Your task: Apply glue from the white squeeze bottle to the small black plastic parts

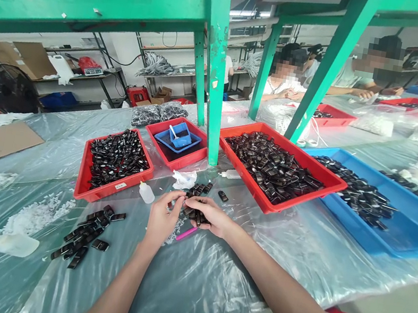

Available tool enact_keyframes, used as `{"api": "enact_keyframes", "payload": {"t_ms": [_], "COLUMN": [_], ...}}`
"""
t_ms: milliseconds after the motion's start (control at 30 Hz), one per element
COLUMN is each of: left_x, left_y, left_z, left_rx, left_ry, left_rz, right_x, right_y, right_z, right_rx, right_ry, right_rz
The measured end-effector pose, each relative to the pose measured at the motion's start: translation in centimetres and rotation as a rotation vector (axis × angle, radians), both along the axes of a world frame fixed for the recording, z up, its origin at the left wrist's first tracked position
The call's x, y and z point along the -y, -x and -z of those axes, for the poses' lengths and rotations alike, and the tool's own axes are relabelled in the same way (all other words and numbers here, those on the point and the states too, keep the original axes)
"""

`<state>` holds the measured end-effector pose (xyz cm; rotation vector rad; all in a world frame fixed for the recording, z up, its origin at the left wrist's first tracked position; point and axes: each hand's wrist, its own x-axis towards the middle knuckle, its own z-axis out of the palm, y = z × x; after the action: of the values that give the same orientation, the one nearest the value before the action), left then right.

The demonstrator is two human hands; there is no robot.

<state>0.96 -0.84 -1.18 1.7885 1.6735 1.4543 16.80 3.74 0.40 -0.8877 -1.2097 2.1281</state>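
Observation:
Over the plastic-covered table, my left hand and my right hand meet with fingertips pinched together. Whatever lies between the left fingertips is too small to make out. Under my right thumb, several small black plastic parts show against the curled fingers. More loose black parts lie just beyond the hands, and a single black part sits to their right. A bright pink stick rests beneath the hands beside small white bits. At the left is a pile of black parts.
Black parts fill a red tray at left and another red tray at right. Between them, a red tray holds blue containers. A blue tray, white squeeze bottle and green post stand nearby. Several people sit across.

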Motion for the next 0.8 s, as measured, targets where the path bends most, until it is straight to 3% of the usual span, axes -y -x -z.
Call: {"api": "enact_keyframes", "payload": {"t_ms": [800], "left_x": [0.16], "left_y": [-0.46], "left_z": [0.11], "left_rx": [0.113], "left_ry": [0.056], "left_rz": [0.094], "right_x": [-0.22], "right_y": [0.04], "right_z": [0.28], "right_rx": [-0.076], "right_ry": [0.052], "right_rz": [0.017]}}
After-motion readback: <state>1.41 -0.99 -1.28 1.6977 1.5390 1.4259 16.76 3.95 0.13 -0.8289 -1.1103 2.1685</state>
